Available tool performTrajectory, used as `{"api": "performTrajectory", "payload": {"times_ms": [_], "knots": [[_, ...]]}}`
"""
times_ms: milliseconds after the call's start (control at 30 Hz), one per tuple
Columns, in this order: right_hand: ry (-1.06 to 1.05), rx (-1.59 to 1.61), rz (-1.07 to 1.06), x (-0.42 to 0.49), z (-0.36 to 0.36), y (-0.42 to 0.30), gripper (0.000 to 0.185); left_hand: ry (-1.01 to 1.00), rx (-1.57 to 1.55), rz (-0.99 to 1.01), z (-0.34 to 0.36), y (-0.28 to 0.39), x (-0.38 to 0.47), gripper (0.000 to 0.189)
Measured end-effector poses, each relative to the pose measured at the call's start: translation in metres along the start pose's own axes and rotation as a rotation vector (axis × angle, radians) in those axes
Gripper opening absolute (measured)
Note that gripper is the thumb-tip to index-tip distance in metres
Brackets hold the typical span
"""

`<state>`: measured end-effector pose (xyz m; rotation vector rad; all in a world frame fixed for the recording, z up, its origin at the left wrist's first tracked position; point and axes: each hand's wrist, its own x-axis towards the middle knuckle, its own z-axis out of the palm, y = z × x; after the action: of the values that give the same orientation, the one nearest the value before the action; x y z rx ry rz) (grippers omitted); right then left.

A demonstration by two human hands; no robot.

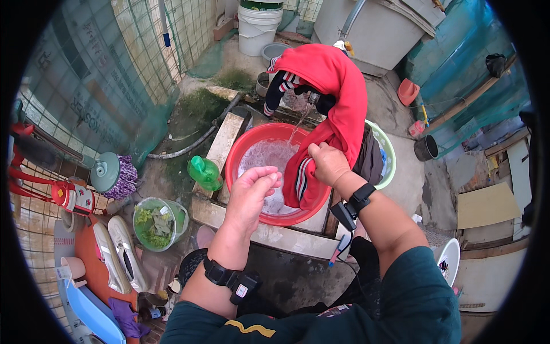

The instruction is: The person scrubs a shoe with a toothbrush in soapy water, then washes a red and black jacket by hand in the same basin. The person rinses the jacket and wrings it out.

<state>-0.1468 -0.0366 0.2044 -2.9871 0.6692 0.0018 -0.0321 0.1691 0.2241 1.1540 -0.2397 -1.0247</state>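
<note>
My right hand (331,165) grips a red garment (335,81) near a band of navy and white stripes. The garment arches over the tap (313,98) at the back, and its near end hangs into a red plastic basin (236,150). Navy sleeves with striped cuffs (270,105) dangle on the far side. Foamy water (262,157) lies in the basin, fed by a stream from the tap. My left hand (253,193) is over the basin's near left rim, fingers and thumb drawn together, with nothing visible between them.
A green plastic bottle (205,173) stands left of the basin. To the right, a pale green basket (390,159) holds dark cloth. A bucket of leafy greens (160,224) and white shoes (124,253) are at lower left. A brush (339,249) lies by the near ledge.
</note>
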Motion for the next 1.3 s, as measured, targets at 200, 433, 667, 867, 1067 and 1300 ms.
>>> {"api": "performTrajectory", "payload": {"times_ms": [200, 433, 667, 867, 1067, 1300], "knots": [[-0.164, 0.140, 0.054, -0.021, 0.074, -0.013, 0.023, 0.005, -0.006, 0.009, -0.002, 0.006, -0.003, 0.022], [-0.240, 0.338, 0.515, -0.025, 0.171, -0.026, 0.029, 0.061, -0.016, 0.003, -0.003, 0.012, -0.012, 0.023], [-0.227, 0.533, 0.936, -0.040, 0.230, -0.011, 0.035, 0.084, -0.061, 0.040, -0.022, 0.014, -0.024, 0.023], [-0.053, 0.993, 1.296, -0.007, 0.257, 0.032, 0.048, 0.111, -0.074, 0.068, -0.034, 0.019, -0.027, 0.023], [0.514, 1.052, 1.061, 0.046, 0.064, 0.100, 0.089, 0.101, -0.142, 0.041, -0.039, 0.023, -0.023, 0.020], [0.403, 1.031, 0.615, 0.170, -0.067, 0.121, 0.107, 0.092, -0.121, 0.051, -0.035, 0.022, -0.023, 0.022]]}}
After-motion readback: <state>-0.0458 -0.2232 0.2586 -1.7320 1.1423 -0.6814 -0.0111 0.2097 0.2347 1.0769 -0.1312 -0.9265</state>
